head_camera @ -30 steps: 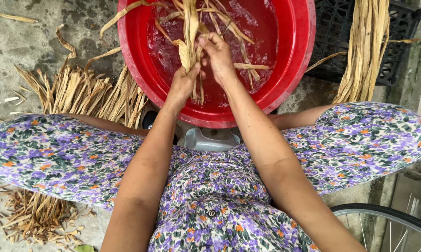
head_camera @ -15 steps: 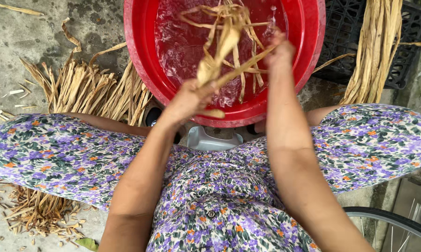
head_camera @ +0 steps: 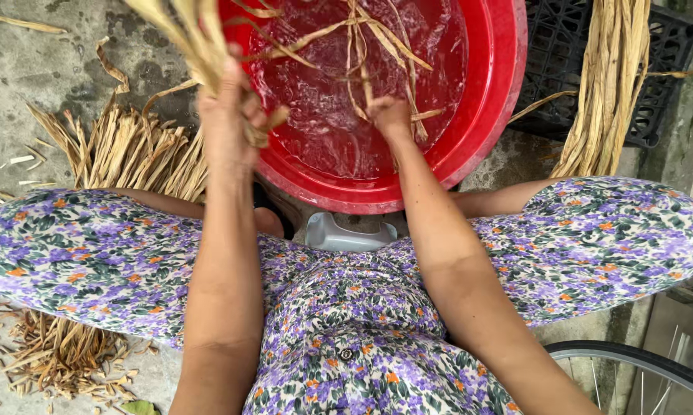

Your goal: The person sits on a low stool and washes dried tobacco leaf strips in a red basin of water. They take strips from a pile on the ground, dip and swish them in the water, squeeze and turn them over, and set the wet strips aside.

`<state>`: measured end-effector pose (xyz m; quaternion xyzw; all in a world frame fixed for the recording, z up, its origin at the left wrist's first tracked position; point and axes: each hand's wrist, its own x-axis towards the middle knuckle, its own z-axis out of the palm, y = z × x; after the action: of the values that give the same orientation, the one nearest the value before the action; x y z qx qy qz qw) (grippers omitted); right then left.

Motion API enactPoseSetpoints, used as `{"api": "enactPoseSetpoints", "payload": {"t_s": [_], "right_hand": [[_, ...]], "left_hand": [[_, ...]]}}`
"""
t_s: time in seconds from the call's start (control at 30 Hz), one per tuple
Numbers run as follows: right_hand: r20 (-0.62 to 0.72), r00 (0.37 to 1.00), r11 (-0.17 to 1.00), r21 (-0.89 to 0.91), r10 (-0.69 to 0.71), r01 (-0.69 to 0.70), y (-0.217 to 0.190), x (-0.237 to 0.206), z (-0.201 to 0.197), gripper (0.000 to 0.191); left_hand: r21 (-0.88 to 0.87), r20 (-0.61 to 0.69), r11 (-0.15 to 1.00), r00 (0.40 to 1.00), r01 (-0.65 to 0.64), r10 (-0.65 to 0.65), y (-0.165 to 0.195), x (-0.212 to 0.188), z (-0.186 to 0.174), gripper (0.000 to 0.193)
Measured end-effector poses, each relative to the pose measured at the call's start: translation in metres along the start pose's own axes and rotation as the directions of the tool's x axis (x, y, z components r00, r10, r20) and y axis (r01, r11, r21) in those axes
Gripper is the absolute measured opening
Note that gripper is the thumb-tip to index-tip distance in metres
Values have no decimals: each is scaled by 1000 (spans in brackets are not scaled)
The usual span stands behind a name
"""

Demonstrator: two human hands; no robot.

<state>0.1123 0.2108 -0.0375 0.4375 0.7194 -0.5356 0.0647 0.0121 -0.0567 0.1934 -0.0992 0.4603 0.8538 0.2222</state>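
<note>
A red plastic basin [head_camera: 494, 115] filled with water stands on the concrete in front of me. Several pale dried plant strips [head_camera: 377, 54] float in it. My left hand [head_camera: 227, 115] is raised over the basin's left rim, closed around a wet bunch of strips [head_camera: 189, 34] that runs up out of the frame. My right hand [head_camera: 391, 117] is down in the water, fingers closed among loose strips. My knees in floral cloth spread to either side below the basin.
A heap of dried strips [head_camera: 124, 150] lies on the ground at left, with more scraps [head_camera: 54, 350] under my left leg. A long bundle [head_camera: 609, 84] leans across a black plastic crate [head_camera: 654, 69] at right. A bicycle wheel [head_camera: 631, 369] shows at lower right.
My left hand has lifted its bunch out of the water and swung it left past the basin's rim. My right hand has separated from it and dropped back into the water.
</note>
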Motion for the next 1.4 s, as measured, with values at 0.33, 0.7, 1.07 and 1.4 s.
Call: {"api": "enactPoseSetpoints", "payload": {"t_s": [0.33,0.7,1.07,1.4], "right_hand": [[274,952,654,747,-137,-121,-72,-42,-7,11],[257,965,858,504,-44,-96,-77,-67,27,18],[64,997,867,492,48,-73,-72,-67,20,19],[124,992,805,584,35,-101,-52,-52,54,21]], "left_hand": [[592,31,791,977,150,-209,-144,22,-22,27],[967,38,235,972,-94,234,-126,21,-29,34],[710,-301,653,952,262,-54,-80,1,11,24],[866,61,488,946,110,-320,-133,11,-20,25]]}}
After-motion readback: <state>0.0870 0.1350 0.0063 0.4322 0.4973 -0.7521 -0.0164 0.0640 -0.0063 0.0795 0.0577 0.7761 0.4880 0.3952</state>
